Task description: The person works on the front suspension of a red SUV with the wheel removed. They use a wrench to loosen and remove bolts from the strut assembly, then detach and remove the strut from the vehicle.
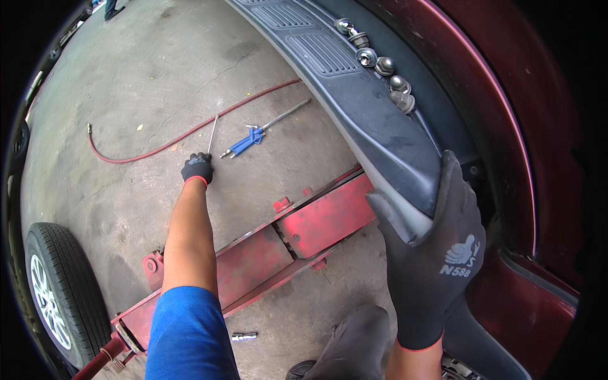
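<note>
My left hand [197,167], in a black glove, is closed on a thin metal rod [213,133] low over or on the concrete floor. Just right of it lies a blue air blow gun [247,140] with a long metal nozzle. A red hose [161,152] curves across the floor beyond. My gloved right hand [430,259] is wrapped round the end of a dark plastic running board [354,114] on a maroon vehicle. Several lug nuts [384,66] sit along that board.
A red floor jack [326,211] runs diagonally below my arms. A wheel with tyre [66,291] stands at the lower left. A socket [244,335] lies by my leg. Vehicle bodywork [532,126] fills the right side. A person's legs [111,9] show at the far top left.
</note>
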`<act>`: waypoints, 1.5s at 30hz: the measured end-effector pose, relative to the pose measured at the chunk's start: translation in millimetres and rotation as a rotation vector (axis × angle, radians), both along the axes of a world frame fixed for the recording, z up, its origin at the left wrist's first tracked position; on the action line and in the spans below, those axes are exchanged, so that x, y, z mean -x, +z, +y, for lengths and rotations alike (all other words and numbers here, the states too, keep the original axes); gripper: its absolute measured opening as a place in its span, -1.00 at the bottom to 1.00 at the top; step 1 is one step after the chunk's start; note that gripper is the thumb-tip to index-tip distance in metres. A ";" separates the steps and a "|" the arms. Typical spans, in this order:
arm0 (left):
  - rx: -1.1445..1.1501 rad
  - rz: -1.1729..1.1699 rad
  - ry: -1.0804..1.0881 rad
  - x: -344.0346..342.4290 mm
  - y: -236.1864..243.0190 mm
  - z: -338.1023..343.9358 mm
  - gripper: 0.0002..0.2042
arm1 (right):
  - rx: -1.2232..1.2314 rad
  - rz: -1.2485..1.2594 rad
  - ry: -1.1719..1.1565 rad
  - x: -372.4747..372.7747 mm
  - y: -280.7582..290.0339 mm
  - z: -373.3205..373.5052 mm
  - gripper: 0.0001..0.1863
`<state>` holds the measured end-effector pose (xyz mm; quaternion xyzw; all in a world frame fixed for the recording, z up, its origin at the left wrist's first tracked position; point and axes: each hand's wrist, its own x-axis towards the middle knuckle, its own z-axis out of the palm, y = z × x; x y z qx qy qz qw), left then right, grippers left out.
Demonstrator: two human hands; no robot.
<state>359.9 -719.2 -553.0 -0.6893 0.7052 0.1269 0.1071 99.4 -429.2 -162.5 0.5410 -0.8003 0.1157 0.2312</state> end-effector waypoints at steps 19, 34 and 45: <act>0.123 1.572 -0.015 58.7 252.5 552.1 -0.57 | 0.351 -0.689 0.662 -29.3 -14.0 151.5 -0.38; 0.109 1.621 -1.410 352.1 460.8 677.6 -0.53 | 1.243 -1.196 -0.237 56.8 90.9 582.1 -0.80; 0.100 1.370 -1.553 437.9 458.7 721.4 -0.65 | 1.230 -0.855 -0.702 170.1 123.4 720.4 -0.69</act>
